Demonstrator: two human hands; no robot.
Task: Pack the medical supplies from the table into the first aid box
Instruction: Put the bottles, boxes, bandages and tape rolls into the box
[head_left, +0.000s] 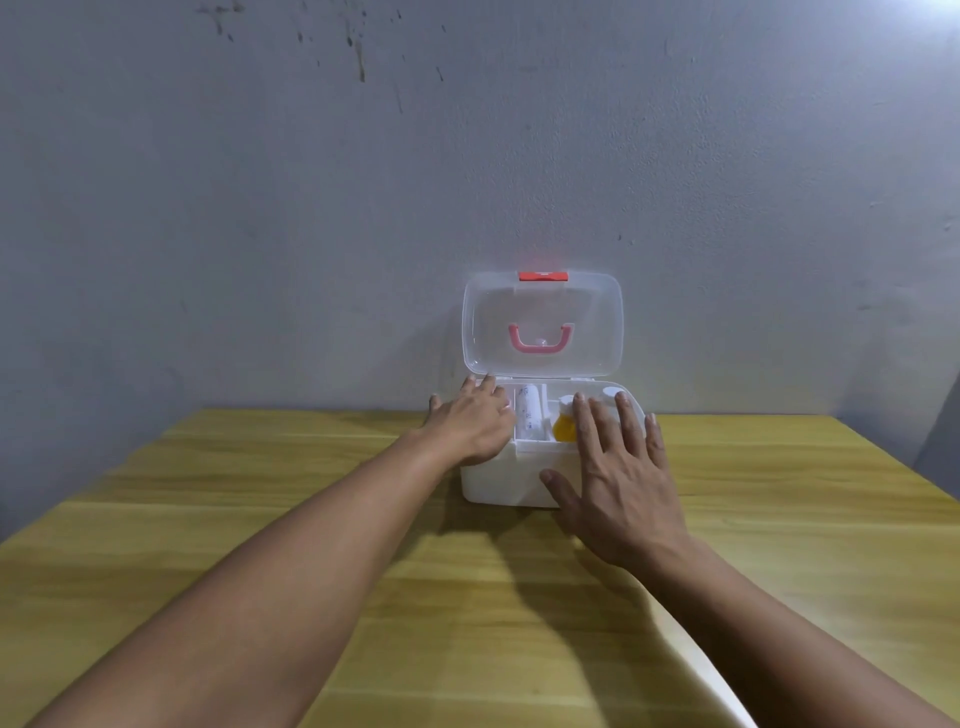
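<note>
A white first aid box (506, 480) stands at the far edge of the wooden table (311, 519). Its clear lid (543, 325), with a pink handle and a red latch, stands upright against the wall. Inside I see a white wrapped roll (530, 410), something yellow (562, 427) and a white cap (610, 391). My left hand (472, 423) rests flat over the box's left rim, fingers spread, holding nothing. My right hand (618, 467) hovers over the right part of the box with fingers apart and the thumb in front of the front wall, covering part of the contents.
A grey wall (467, 156) rises directly behind the box. The table surface reaches left, right and toward me. A pale table edge (691, 660) runs diagonally at the lower right.
</note>
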